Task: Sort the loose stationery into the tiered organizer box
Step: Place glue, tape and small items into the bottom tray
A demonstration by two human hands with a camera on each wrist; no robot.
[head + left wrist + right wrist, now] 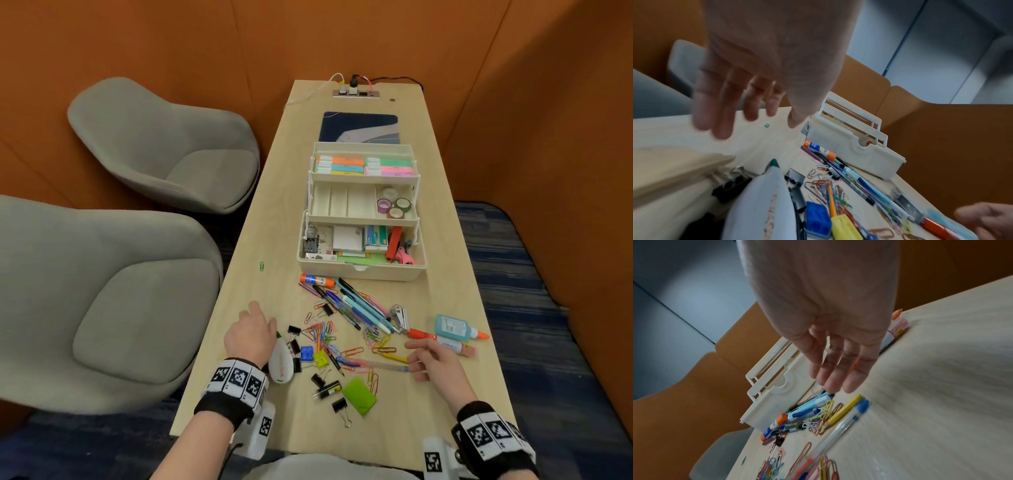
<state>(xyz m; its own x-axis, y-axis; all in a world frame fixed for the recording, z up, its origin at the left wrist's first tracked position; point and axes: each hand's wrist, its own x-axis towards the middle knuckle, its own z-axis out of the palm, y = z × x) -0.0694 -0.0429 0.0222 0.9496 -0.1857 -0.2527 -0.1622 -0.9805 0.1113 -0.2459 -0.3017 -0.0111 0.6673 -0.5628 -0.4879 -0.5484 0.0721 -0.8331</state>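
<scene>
The cream tiered organizer box point(359, 270) stands open mid-table, with tape rolls point(394, 205) in its middle tier. In front of it lie loose pens point(359, 305), a glue stick point(317, 280), paper clips point(322, 334) and binder clips point(294, 337). My left hand point(262, 317) hovers open beside a white correction tape dispenser point(281, 365), and the left wrist view shows the left hand point(748, 104) holding nothing. My right hand point(416, 356) hangs relaxed over a clear pen with a blue cap point(387, 366). The right wrist view shows the right hand point(834, 378) with straight fingers above that clear pen point(840, 426).
A blue glue bottle point(452, 327) and an orange-capped tube point(442, 339) lie at the right. A green sticky pad point(358, 394) sits near the front edge, a single green clip point(262, 266) at the left. Two grey chairs point(137, 308) stand left of the table. A dark mat point(359, 126) lies behind the box.
</scene>
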